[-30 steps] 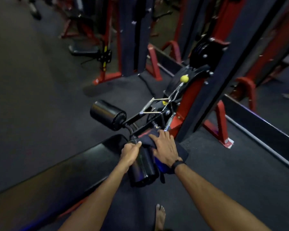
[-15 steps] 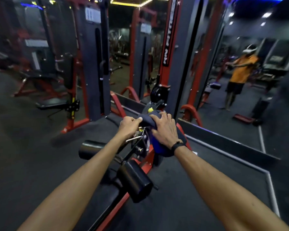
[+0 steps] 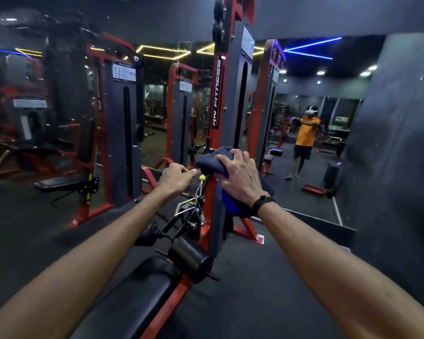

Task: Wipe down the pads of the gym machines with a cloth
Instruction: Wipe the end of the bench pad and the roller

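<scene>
**Two hands, one cloth, held clear of the pads**

Item one: cloth [image 3: 212, 162], dark blue, bunched. The right hand [image 3: 240, 179] lies over it with fingers spread and curled down onto the fabric; a black band circles that wrist. The left hand [image 3: 175, 178] is closed, thumb and fingers pinching the cloth's near edge. Both arms reach forward at chest height in front of the red upright [image 3: 217, 99] of the cable machine.

Item two: roller pad [image 3: 190, 263], black, cylindrical, low and near, untouched by the cloth. Bench pad [image 3: 132, 297], black, just beside it and below.

Item three: yellow ball [image 3: 202, 177] on the cable clip, hanging just under the left hand.

Handling note, as judgement: the cloth looks to be getting regathered. A clean face folded outward, then firm full-length strokes around the roller, would serve best.

Change against one second ago: the cloth was then pressed on the roller pad with both hands low; now the hands and cloth are raised off it, and the view has lifted to the mirrors and a figure in orange [image 3: 306, 133].
</scene>
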`<state>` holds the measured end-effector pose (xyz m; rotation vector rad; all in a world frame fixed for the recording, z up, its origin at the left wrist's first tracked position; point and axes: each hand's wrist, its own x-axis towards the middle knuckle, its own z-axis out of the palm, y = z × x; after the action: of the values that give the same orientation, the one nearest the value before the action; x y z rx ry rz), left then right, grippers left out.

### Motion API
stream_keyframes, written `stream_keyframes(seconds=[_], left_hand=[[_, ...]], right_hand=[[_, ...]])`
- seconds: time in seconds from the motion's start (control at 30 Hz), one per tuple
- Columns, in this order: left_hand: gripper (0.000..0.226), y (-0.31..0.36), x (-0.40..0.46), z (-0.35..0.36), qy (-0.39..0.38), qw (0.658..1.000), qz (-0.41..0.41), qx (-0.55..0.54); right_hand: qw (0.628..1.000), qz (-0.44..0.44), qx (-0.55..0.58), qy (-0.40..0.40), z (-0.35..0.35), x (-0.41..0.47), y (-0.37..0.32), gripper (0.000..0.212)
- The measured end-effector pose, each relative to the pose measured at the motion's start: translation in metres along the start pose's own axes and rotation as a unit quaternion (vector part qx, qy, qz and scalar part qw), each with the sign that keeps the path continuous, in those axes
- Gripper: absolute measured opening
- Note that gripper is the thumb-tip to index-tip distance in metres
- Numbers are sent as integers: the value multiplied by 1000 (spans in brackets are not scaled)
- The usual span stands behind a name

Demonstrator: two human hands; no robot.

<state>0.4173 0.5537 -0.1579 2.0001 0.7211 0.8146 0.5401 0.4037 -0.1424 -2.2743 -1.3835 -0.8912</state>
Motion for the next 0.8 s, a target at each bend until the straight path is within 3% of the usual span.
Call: stream_keyframes(seconds=[0.37,0.57,0.8], left_hand=[[36,40,-138,-141,19,998,53,9],[33,12,-204,-199,-31,998,58,21],[34,-27,-263,-272,-70,996,61,10]], right_hand=[[999,22,-10,26,-139,-69,-127,49],[997,66,-19,38,-177,-114,-203,50],[995,94,-18,-5,-203,-178,-310,50]])
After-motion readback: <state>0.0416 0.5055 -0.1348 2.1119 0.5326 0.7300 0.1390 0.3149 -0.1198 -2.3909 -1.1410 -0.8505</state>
